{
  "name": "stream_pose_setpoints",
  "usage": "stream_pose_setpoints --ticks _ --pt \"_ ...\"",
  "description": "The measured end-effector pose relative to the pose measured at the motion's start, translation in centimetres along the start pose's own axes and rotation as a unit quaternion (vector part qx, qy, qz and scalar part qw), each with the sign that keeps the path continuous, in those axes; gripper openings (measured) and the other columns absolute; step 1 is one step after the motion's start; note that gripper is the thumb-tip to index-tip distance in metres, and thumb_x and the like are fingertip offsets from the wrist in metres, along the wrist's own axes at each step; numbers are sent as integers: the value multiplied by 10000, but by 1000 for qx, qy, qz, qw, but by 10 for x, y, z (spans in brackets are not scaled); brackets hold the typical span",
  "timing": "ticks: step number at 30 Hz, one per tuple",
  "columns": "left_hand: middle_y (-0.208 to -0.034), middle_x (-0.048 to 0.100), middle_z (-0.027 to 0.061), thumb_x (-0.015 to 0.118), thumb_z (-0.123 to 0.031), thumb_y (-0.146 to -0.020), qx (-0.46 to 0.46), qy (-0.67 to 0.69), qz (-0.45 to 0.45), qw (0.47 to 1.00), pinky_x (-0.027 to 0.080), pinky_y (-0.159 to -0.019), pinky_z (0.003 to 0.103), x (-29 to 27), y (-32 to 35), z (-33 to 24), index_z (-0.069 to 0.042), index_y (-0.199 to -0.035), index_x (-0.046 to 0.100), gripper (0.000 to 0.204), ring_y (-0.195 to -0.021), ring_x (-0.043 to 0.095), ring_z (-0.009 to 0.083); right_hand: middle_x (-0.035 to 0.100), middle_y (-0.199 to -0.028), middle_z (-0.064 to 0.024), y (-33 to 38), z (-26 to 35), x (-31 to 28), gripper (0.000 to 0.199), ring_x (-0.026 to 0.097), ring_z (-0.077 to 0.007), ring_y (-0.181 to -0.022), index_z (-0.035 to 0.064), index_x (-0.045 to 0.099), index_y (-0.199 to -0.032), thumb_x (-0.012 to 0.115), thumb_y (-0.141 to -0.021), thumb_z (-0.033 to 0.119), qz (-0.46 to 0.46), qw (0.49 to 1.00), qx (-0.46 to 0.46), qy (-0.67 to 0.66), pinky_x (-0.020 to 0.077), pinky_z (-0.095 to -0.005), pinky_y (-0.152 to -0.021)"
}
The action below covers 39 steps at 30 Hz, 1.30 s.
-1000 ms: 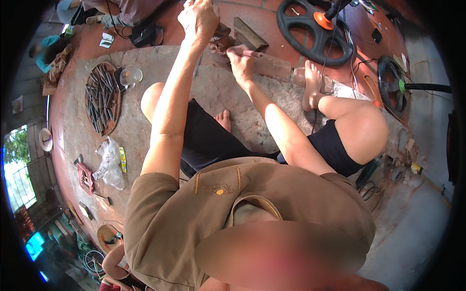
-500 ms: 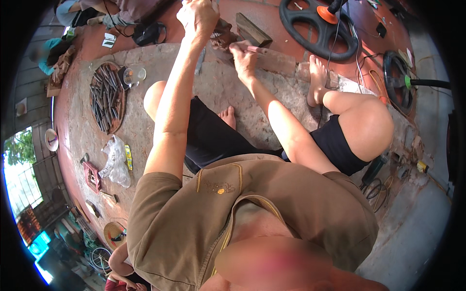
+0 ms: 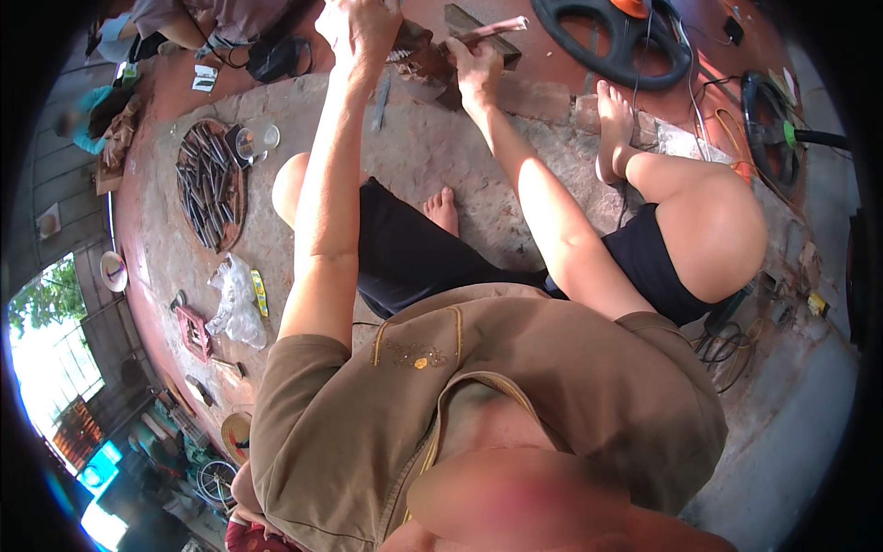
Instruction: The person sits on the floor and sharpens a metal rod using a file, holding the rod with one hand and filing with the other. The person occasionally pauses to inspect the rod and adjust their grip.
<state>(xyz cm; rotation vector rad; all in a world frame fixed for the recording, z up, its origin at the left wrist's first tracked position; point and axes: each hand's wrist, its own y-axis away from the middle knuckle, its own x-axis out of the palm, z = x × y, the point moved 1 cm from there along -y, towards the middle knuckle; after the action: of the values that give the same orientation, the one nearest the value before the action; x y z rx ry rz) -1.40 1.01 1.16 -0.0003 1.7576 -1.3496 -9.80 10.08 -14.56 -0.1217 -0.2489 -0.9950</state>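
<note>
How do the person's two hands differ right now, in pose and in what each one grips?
The left hand is closed in a fist above the dark brown carved wood piece; what it grips cannot be seen. The right hand sits lower, beside that piece, wrapped around a long pale wooden stick that angles up to the right. Both arms are stretched forward over the stone slab.

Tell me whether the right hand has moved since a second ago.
Yes, slightly: the right hand has gone forward, away from the body, nearer the black ring.
</note>
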Motion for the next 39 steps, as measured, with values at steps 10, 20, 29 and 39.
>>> stream_pose_setpoints --ticks 10,20,29,39 --pt "-728 611 94 620 -185 -793 -11 -9 2 1000 483 -663 407 2 -1 0 -93 -716 575 128 -732 591 293 676 -711 -70 20 -22 2 156 619 -101 -616 -18 615 -768 711 -817 96 -14 994 -106 9 500 -250 -594" --pt "-743 636 82 619 -205 -791 6 11 7 1000 498 -675 395 3 -3 4 -99 -741 616 118 -745 608 282 673 -704 -70 50 -32 -5 120 638 -156 -644 0 639 -720 697 -767 93 72 976 -177 102 496 -288 -640" --pt "-713 600 96 626 -157 -779 7 11 -17 1000 479 -648 407 1 -1 0 -91 -709 568 112 -725 583 295 667 -765 -93 13 -7 -5 106 658 -147 -674 -26 612 -843 696 -805 26 5 990 16 -137 545 -270 -664" --pt "-796 654 95 613 -180 -802 -6 22 -1 1000 501 -700 397 -4 -3 1 -92 -803 636 91 -773 612 293 652 -713 -58 33 -22 -12 125 639 -122 -654 -19 602 -816 705 -791 46 72 997 21 -31 520 -246 -616"
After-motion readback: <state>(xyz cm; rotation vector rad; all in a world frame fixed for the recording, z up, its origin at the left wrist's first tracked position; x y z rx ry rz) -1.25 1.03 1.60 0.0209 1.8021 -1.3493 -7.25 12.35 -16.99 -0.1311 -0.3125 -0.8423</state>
